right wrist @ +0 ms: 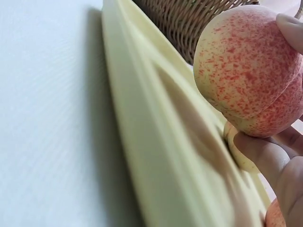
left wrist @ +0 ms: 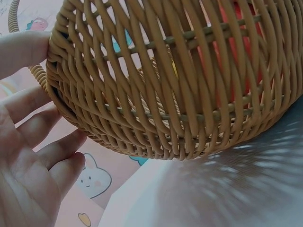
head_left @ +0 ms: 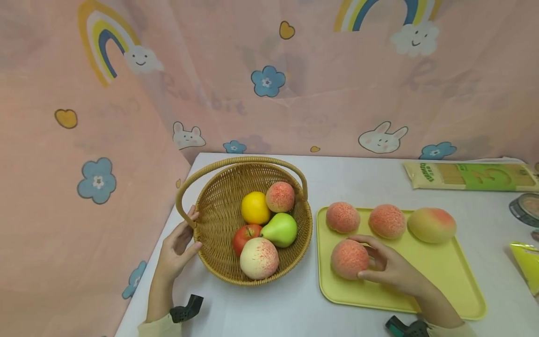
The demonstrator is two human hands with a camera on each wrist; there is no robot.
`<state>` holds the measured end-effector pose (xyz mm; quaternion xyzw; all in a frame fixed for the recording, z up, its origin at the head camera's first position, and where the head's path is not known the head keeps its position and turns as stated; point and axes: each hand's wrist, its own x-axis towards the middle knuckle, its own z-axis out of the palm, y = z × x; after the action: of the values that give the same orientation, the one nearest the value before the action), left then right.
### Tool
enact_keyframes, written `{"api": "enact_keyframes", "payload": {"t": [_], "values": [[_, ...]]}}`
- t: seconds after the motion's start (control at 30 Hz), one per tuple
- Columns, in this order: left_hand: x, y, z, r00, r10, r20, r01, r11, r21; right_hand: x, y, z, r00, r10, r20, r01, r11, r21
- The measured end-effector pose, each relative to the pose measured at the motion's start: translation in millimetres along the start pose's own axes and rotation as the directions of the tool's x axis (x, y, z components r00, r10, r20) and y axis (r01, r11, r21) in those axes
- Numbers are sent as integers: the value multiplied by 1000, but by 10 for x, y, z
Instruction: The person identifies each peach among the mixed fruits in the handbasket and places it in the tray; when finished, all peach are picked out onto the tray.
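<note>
At the left side of a wicker basket (head_left: 216, 234), my left hand (head_left: 178, 248) holds the rim beside the handle's base, thumb and fingers spread along it. The left wrist view shows its fingertips against the woven wall (left wrist: 142, 94). Inside the basket lie a yellow round fruit (head_left: 255, 208), a red apple (head_left: 244, 236), a green pear (head_left: 281, 230), a pink peach (head_left: 280, 196) and a pale peach (head_left: 259, 259). My right hand (head_left: 389, 267) grips a pink-speckled peach (head_left: 349, 260) between thumb and fingers, raised over the yellow tray's (head_left: 438, 276) left part.
Two more peaches (head_left: 343, 217) and a yellow-red mango (head_left: 432, 225) sit along the tray's back edge. Behind it lies a pack of noodles (head_left: 476, 176). A round tin (head_left: 526, 208) and a yellow packet (head_left: 528, 267) are at the far right. A patterned pink cloth (head_left: 227, 98) hangs behind.
</note>
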<state>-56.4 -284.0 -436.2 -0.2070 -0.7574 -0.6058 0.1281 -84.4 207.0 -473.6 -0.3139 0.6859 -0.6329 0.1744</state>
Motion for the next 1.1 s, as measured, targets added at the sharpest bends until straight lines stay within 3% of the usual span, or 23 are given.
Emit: {"api": "enact_keyframes", "payload": {"t": [0.57, 0.83, 0.97, 1.1], "values": [[-27, -39, -25, 999, 43, -14, -43, 999, -2, -21, 60, -20, 998, 40, 58, -39, 999, -13], [-21, -28, -23, 1000, 26, -8, -26, 1000, -12, -32, 46, -29, 995, 60, 77, -58, 998, -26], [-9, -46, -11, 1000, 26, -2, -26, 999, -22, -59, 49, -68, 997, 21, 77, -21, 1000, -7], [-9, -62, -11, 1000, 28, 0, -28, 999, -23, -70, -9, -95, 996, -84, 38, 83, 996, 14]]}}
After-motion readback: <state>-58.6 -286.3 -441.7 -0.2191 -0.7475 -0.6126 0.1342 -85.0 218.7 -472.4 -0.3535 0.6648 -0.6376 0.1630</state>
